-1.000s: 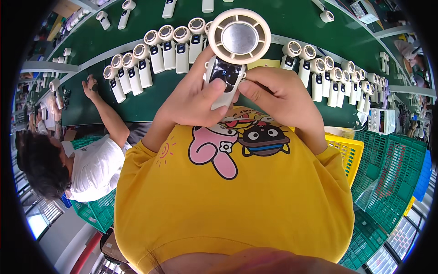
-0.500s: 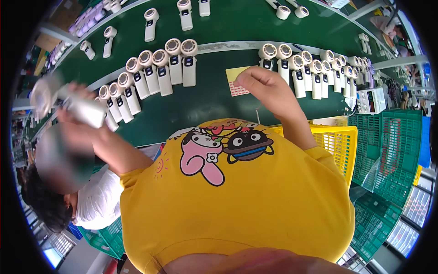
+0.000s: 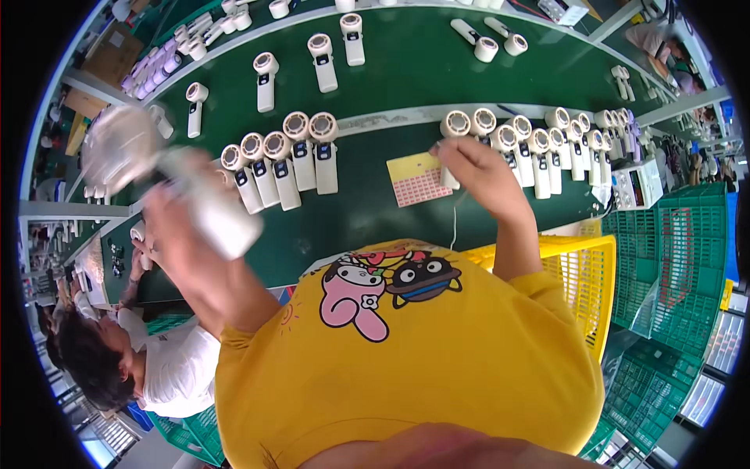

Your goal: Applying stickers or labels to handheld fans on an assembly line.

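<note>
My left hand [image 3: 173, 223], smeared by motion, is wrapped round a white handheld fan [image 3: 226, 215] raised at the left, its round head tilted to the upper left. My right hand [image 3: 480, 173] is closed in a pinch at the upper right corner of a yellow sheet of small pink-red labels [image 3: 422, 186]. Whatever sits between those fingertips is too small to make out. Behind that hand stands a fan [image 3: 455, 123], partly covered by it. Left of the sheet, several white fans [image 3: 305, 168] form a row on the green table.
More fans [image 3: 541, 168] line the right side, beside a white device [image 3: 634, 181]. Beyond a pale rail, further fans [image 3: 322, 62] lie on a green surface. A yellow basket [image 3: 603, 258] and green crates [image 3: 668, 242] stand at the right. A co-worker [image 3: 176, 363] sits at the left.
My view has shifted, so the table appears lower. My right hand has moved off the sheet's middle to its upper corner, uncovering more labels. The left hand still swings the fan.
</note>
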`<state>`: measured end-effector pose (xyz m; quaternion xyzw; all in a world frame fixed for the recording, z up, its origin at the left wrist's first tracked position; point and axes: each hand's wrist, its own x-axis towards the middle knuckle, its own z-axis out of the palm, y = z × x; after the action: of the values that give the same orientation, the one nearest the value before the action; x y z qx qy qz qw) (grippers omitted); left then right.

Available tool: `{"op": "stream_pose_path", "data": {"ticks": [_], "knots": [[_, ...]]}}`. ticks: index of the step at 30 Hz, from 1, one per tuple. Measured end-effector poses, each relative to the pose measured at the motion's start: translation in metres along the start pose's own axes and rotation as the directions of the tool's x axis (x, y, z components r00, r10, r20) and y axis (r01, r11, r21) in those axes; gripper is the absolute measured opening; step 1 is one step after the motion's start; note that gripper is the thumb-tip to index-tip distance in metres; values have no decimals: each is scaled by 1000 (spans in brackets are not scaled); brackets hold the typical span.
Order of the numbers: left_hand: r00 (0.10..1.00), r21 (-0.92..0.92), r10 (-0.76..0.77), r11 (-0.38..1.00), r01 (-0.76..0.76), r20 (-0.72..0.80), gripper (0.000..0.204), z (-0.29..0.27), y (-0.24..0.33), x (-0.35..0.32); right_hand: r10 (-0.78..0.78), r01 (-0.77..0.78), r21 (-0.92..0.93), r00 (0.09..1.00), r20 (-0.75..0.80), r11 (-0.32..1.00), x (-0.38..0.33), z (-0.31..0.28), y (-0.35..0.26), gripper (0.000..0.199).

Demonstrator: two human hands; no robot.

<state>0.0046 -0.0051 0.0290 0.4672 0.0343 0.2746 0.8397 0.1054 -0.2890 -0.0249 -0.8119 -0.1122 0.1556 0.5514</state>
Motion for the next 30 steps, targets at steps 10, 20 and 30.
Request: {"op": "stream_pose_path", "data": {"ticks": [10, 20, 30], "knots": [[711, 95, -687, 726, 681, 148, 28, 37, -318, 93, 77, -69, -57, 985, 154, 996, -53, -16, 18, 16], [949, 985, 277, -127, -120, 152, 15, -58, -248, 10, 106, -89, -75, 958, 266, 993, -20, -2, 27, 17], [831, 841, -461, 276, 466, -309, 34, -40, -212, 4, 159, -253, 186, 898, 411, 949, 14, 62, 25, 29]]}}
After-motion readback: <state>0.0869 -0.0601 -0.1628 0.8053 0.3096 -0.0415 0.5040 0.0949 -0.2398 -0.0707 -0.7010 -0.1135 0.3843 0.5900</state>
